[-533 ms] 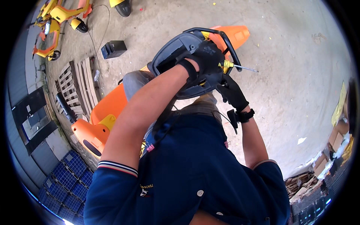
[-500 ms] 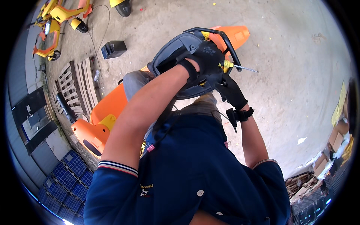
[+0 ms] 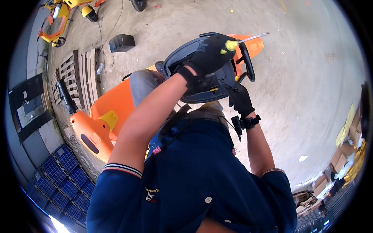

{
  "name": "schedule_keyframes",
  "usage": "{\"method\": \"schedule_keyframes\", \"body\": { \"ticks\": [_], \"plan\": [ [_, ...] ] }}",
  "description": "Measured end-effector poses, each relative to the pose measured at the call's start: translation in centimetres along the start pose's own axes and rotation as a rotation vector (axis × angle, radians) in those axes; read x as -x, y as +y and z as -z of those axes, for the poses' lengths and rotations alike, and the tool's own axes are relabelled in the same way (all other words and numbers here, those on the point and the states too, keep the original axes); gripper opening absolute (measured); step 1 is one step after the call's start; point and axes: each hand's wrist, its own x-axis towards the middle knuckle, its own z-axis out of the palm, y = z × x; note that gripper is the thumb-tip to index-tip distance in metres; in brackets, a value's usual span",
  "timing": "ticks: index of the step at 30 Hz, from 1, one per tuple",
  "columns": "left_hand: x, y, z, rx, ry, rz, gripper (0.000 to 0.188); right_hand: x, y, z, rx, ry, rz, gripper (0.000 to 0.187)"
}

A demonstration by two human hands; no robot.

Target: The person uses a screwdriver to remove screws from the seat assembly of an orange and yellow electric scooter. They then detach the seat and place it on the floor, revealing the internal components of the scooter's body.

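**Two gloved hands on the dark scooter panel**

Blue plastic crates (image 3: 64,176) sit stacked at the lower left, and I cannot tell what is in them. Cardboard boxes (image 3: 344,155) pile up at the far right, their contents unclear.

The dark grey panel (image 3: 194,58) is curved plastic, sitting over the rear of the orange scooter (image 3: 112,112) in front of me. My left hand (image 3: 210,56), in a black glove, is closed around one screwdriver (image 3: 239,42) with a yellow handle, its metal shaft pointing right past the panel. My right hand (image 3: 240,99), also black-gloved, presses against the panel's lower edge; whether its fingers curl under, I cannot tell. One wooden pallet (image 3: 79,75) lies to the left, with one small black box (image 3: 121,42) beyond it.
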Motion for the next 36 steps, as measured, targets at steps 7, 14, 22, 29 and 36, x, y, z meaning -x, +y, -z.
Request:
{"method": "schedule_keyframes", "body": {
  "ticks": [7,14,22,29,36],
  "plan": [
    [10.4,-7.1,6.4,-0.201,0.614,0.655,0.027,-0.1,0.7,-0.5,0.000,0.032,0.008,0.018],
    [20.9,-12.1,5.6,0.195,0.409,1.195,0.036,0.2,-1.0,-0.3,0.082,-0.038,-0.098,0.022],
    [26.4,-11.9,-2.1,0.553,0.481,1.205,0.018,0.1,-0.8,-0.1,0.087,-0.059,-0.111,0.020],
    [26.1,-11.4,-3.0,0.502,0.524,1.182,0.017,0.3,-1.5,-0.4,0.116,0.009,-0.046,0.015],
    [25.9,-11.3,-3.8,0.404,0.523,1.195,0.022,0.4,-1.9,-0.5,0.195,0.093,0.020,0.023]
  ]
}}
